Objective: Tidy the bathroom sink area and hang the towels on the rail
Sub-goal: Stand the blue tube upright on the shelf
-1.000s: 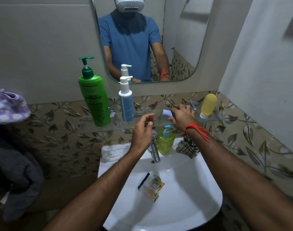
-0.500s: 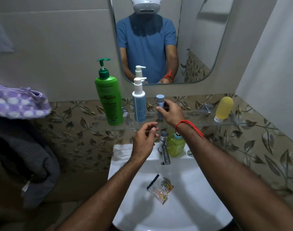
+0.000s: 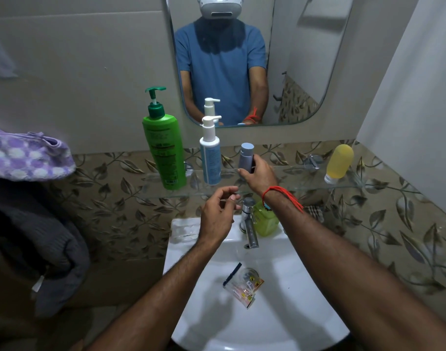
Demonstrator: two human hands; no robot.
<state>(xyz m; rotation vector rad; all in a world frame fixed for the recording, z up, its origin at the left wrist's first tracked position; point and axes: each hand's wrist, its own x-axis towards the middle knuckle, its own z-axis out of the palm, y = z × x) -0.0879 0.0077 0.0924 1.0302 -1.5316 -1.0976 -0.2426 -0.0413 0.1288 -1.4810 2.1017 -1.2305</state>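
The right hand (image 3: 258, 173) has its fingers (image 3: 244, 171) closed round a small grey tube (image 3: 246, 158), held upright at or just above the glass shelf (image 3: 369, 184), just beside the white pump bottle (image 3: 210, 154) at its 9 o'clock. Whether the tube's base touches the glass cannot be told. The left hand (image 3: 218, 216) hangs below the shelf's front edge, fingers loosely curled and holding nothing.

The likely trouble is the tube itself: it is tall and narrow, and if let go before it sits flat it may topple, roll off the shelf and drop into the sink (image 3: 305, 300) at 6 o'clock. A knuckle could also nudge the white bottle, which stands near the green bottle (image 3: 163, 148); one tipping might take the other. The shelf is clear glass, so its edge is easy to misjudge.

As the wrist draws back it passes close over the tap (image 3: 248, 224) and the yellow-green soap bottle (image 3: 266, 221), which could be knocked. A wrapper (image 3: 243, 287) lies over the drain. The towels (image 3: 31, 158), purple-spotted and dark grey, are heaped at 9 o'clock, not yet hung.
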